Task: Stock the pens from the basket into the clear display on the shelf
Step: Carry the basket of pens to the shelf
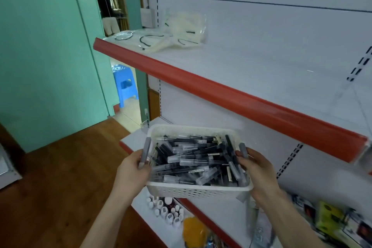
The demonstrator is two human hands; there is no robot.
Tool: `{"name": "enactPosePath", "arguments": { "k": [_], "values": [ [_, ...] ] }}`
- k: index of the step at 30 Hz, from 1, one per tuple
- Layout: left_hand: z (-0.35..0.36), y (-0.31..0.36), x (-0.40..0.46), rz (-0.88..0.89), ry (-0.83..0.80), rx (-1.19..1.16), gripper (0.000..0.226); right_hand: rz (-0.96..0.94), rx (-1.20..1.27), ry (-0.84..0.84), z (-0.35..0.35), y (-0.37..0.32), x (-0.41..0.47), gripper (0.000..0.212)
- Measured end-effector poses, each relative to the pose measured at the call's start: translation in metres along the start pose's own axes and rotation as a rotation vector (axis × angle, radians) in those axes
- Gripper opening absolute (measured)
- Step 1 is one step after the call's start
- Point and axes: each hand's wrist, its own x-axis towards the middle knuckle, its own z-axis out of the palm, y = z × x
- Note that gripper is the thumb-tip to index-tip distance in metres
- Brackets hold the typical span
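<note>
A white perforated basket [198,191] with grey handles is held in the air in front of the white shelving. It is full of black and clear pens [193,159] lying in a jumble. My left hand [133,169] grips the basket's left side at its grey handle. My right hand [256,169] grips the right side at the other handle. A small clear display [146,124] shows partly behind the basket's far left corner, on the middle shelf; most of it is hidden.
The upper shelf [231,94] has a red front edge and carries clear plastic packets [177,36] at its left end. The lower shelf holds small white bottles [167,209] and coloured packages [330,219]. A blue stool [124,84] and a person [105,8] are beyond the green wall.
</note>
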Motion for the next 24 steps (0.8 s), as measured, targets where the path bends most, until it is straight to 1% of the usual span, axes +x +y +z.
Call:
{"name": "enactPosePath", "arguments": {
  "k": [5, 13, 16, 19, 24],
  "values": [
    [-0.002, 0.001, 0.025, -0.018, 0.006, 0.024, 0.022, 0.005, 0.03, -0.012, 0.015, -0.007, 0.014, 0.021],
    [0.002, 0.003, 0.06, -0.008, 0.014, 0.054, 0.037, 0.014, 0.043, -0.03, 0.031, -0.01, 0.046, 0.022],
    [0.006, 0.005, 0.078, 0.013, 0.014, 0.049, 0.04, 0.009, 0.045, -0.035, 0.036, -0.008, 0.057, 0.024],
    [0.011, 0.008, 0.096, 0.028, 0.0, 0.045, 0.04, -0.008, 0.085, -0.01, 0.042, -0.004, 0.07, 0.027],
    [0.016, -0.001, 0.13, 0.086, -0.066, 0.079, 0.036, -0.018, 0.188, 0.052, 0.053, 0.013, 0.088, 0.018]
  ]
}}
